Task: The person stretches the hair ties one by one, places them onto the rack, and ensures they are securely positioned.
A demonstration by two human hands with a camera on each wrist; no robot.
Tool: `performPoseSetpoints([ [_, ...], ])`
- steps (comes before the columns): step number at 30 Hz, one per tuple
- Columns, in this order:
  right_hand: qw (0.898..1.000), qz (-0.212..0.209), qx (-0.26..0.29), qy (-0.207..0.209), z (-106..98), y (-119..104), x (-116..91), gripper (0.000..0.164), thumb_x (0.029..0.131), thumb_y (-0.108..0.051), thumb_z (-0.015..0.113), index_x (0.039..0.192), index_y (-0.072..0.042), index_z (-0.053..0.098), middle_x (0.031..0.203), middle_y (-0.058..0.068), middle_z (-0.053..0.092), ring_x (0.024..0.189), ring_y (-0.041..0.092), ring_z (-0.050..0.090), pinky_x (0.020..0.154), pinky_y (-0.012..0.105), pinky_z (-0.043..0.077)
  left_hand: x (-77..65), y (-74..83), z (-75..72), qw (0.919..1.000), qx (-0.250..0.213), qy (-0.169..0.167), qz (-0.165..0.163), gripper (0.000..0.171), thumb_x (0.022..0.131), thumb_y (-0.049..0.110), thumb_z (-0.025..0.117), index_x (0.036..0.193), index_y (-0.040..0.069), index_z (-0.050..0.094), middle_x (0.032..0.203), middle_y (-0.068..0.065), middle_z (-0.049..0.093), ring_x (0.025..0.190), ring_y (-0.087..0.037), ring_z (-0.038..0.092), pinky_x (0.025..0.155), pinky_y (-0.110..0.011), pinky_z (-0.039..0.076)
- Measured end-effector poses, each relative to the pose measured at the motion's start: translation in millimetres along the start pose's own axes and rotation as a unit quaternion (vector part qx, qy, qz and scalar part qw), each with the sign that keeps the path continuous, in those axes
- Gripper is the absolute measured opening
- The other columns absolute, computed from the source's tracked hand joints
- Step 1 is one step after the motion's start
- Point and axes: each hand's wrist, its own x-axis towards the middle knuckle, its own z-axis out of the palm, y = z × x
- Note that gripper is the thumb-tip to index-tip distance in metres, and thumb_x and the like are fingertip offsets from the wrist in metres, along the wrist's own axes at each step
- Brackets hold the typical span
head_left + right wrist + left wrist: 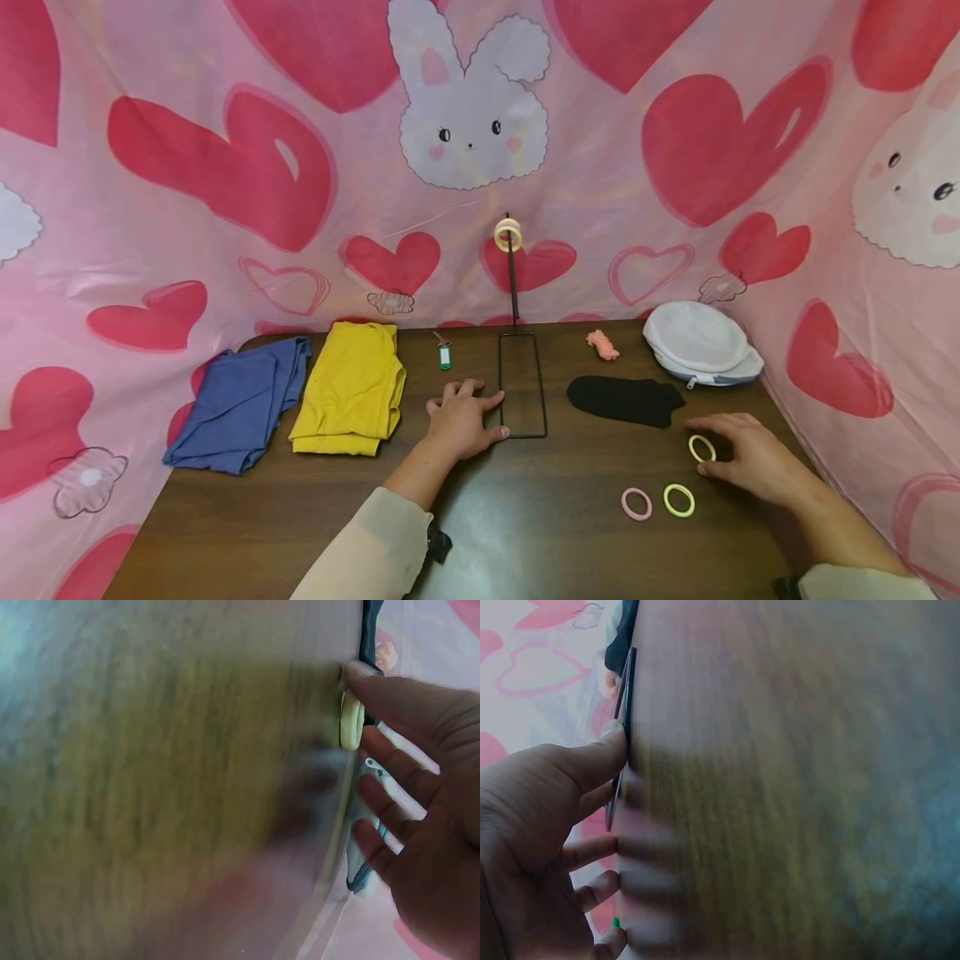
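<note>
A black wire stand has a rectangular base [545, 392] lying on the table and an upright rod [513, 283]. Pale rings [507, 236] hang near the top of that rod. My left hand [463, 421] rests beside the base with its fingers spread, and its thumb and forefinger touch the wire. At the right, my right hand [750, 458] has its thumb and forefinger at opposite sides of a yellow ring [347, 724], pinching it close to the table. A pink ring [625, 503] and another yellow ring [667, 502] lie flat to the left of that hand.
Folded blue cloth [236, 408] and yellow cloth [348, 392] lie at the left, near a green key tag [445, 357]. Right of the stand are a black sock [622, 400], a coral yarn bundle [602, 345] and a white zipped pouch [697, 337]. A patterned curtain [465, 275] surrounds the table.
</note>
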Motion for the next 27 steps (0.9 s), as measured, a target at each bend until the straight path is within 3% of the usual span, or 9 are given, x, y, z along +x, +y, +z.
performPoseSetpoints([
  [7,0.999,0.029,-0.015,-0.03,-6,1,-1,0.053,0.068,-0.02,0.096,0.118,-0.013,0.077,0.109,0.003,0.076,0.103,0.031,0.064,0.088,0.039,0.042,0.2,0.6,-0.9,1.0,-0.003,0.0,0.0,0.066,0.091,0.06,0.072,0.151,0.039,0.054,0.16,-0.004,0.041,0.141,-0.038,0.033,0.1,-0.069,0.028],
  [14,0.999,0.016,-0.028,-0.012,-3,0,0,0.041,0.071,-0.017,0.094,0.11,-0.013,0.079,0.098,-0.006,0.075,0.094,0.024,0.067,0.084,0.043,0.048,0.1,1.2,-1.0,1.0,-0.005,-0.005,-0.001,0.066,0.092,0.059,0.072,0.151,0.038,0.054,0.16,-0.005,0.04,0.141,-0.037,0.033,0.1,-0.069,0.029],
  [22,0.998,-0.029,-0.02,0.052,-1,-11,6,0.034,0.07,-0.01,0.093,0.1,-0.018,0.079,0.092,-0.011,0.072,0.083,0.008,0.066,0.077,0.023,0.047,-0.2,1.1,-2.5,1.0,-0.004,-0.005,-0.002,0.066,0.091,0.059,0.072,0.151,0.038,0.055,0.16,-0.004,0.041,0.141,-0.037,0.034,0.1,-0.068,0.029],
  [27,0.995,-0.059,-0.002,0.079,-2,-23,14,0.033,0.07,-0.003,0.09,0.098,-0.017,0.079,0.092,-0.01,0.073,0.079,0.006,0.065,0.075,0.016,0.046,-1.2,1.0,-3.2,1.0,-0.007,-0.007,-0.001,0.066,0.091,0.059,0.073,0.151,0.038,0.055,0.16,-0.004,0.041,0.141,-0.037,0.034,0.1,-0.068,0.029],
])
